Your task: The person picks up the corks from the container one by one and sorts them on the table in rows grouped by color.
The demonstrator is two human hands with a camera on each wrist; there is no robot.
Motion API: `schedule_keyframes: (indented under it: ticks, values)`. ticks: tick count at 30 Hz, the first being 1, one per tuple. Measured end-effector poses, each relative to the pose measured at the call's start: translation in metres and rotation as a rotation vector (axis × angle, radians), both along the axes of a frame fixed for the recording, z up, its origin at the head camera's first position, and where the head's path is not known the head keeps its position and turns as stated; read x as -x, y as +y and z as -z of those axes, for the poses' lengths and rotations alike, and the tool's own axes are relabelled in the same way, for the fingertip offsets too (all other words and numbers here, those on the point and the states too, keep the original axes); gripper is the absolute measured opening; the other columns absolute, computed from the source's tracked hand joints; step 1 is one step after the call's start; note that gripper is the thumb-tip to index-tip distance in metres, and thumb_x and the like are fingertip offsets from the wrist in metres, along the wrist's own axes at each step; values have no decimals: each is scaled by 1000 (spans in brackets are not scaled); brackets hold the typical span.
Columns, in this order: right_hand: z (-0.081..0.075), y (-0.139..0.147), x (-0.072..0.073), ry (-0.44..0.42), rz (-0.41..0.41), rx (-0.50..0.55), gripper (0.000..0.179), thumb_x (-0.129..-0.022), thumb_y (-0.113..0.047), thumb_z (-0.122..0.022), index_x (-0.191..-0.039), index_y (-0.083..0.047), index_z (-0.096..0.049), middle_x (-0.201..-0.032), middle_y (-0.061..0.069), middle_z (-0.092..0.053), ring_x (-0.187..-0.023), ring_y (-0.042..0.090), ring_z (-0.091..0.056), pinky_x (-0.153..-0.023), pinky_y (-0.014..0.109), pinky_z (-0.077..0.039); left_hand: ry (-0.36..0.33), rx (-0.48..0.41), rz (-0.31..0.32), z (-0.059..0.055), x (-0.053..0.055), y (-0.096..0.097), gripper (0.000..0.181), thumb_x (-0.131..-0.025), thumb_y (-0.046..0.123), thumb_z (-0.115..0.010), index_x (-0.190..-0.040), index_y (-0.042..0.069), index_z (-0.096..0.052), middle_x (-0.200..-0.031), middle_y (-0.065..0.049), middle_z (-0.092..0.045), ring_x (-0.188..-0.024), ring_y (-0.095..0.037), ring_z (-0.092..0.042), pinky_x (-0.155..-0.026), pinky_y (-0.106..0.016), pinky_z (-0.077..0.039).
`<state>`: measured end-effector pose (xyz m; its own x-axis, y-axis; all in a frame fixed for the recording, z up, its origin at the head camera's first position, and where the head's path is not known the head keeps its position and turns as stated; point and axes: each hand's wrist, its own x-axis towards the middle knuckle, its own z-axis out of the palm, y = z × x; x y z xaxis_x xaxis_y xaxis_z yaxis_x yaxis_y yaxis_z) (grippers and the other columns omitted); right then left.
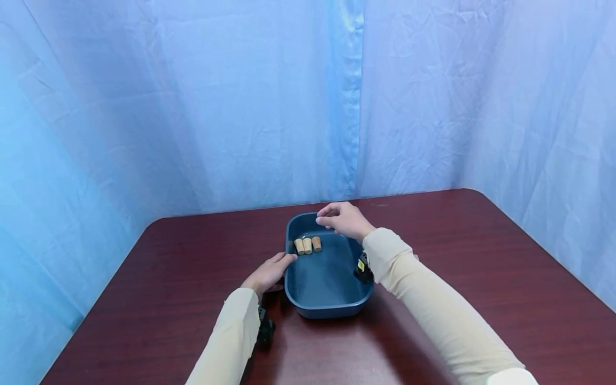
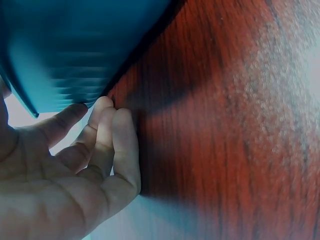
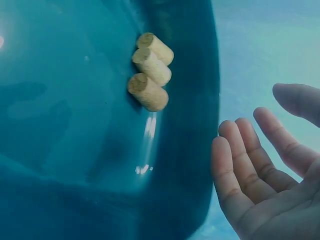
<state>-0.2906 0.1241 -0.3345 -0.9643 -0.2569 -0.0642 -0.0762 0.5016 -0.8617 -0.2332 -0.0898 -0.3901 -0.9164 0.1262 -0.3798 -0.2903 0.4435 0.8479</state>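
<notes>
A dark blue plastic tub (image 1: pixel 332 278) sits on the table, with three tapered corks (image 1: pixel 308 246) lying side by side near its far left corner. In the right wrist view the corks (image 3: pixel 148 92) rest on the floor of the tub close to the wall. My left hand (image 1: pixel 270 271) holds the left side of the tub, thumb at the rim. Its fingers (image 2: pixel 125 145) lie against the lower outer wall in the left wrist view. Above the far end hovers my right hand (image 1: pixel 347 220), holding nothing, fingers (image 3: pixel 225 170) spread from the thumb.
The dark red wooden table (image 1: pixel 202 272) extends on all sides of the tub. Pale blue curtains (image 1: pixel 260 107) hang behind the table and at both sides. A black wrist camera (image 1: pixel 364 270) on the right arm sits over the tub's right rim.
</notes>
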Motion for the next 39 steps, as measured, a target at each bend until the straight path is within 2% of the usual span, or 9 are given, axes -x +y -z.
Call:
schedule_keyframes:
  ticks: [4, 12, 15, 20, 30, 34, 39]
  values:
    - [8, -4, 4, -24, 16, -11, 27, -102, -21, -63, -122, -3, -68, -119, 17, -67, -115, 40, -61, -98, 52, -51, 3, 0, 7, 0, 0, 1, 63, -107, 40, -43, -158, 3, -34, -150, -25, -45, -129, -40, -52, -103, -55, -47]
    - [21, -8, 8, 6, 25, -133, 24, -99, -18, -67, -117, -1, -70, -118, 16, -68, -107, 32, -63, -91, 43, -55, 2, 11, 8, 0, 0, 2, 63, -107, 41, -42, -157, 4, -35, -150, -24, -46, -129, -40, -52, -104, -56, -47]
    - [23, -10, 8, 6, 14, -148, 26, -98, -17, -68, -118, 0, -69, -118, 16, -67, -107, 31, -63, -90, 43, -55, 1, 13, 8, 0, 0, 2, 63, -107, 41, -42, -157, 3, -35, -150, -24, -46, -129, -40, -52, -104, -56, -47]
    - [27, -13, 10, -40, -7, -188, 31, -97, -19, -70, -123, -2, -68, -121, 15, -67, -110, 31, -63, -93, 45, -53, 12, 7, 18, 0, -1, 2, 63, -107, 40, -42, -156, 3, -35, -150, -24, -46, -129, -40, -52, -104, -56, -47]
    - [36, -20, 16, -119, -47, -404, 42, -96, -22, -71, -134, -4, -63, -140, 19, -56, -120, 34, -57, -102, 49, -48, 15, 1, 21, 0, -2, 0, 64, -107, 41, -42, -157, 2, -34, -150, -24, -46, -130, -39, -52, -103, -55, -48]
    - [35, -27, 17, -102, -79, -496, 47, -95, -22, -73, -138, -6, -61, -142, 17, -56, -123, 33, -56, -102, 48, -48, 5, -10, 18, 1, -1, -1, 64, -107, 41, -42, -158, 3, -32, -152, -24, -44, -133, -39, -50, -104, -55, -47]
    - [34, -34, 18, -68, -95, -591, 49, -93, -23, -76, -138, -9, -62, -135, 15, -61, -121, 32, -58, -99, 45, -51, 7, -10, 21, 0, 0, -2, 64, -107, 41, -41, -158, 3, -32, -153, -24, -43, -134, -39, -50, -104, -55, -47]
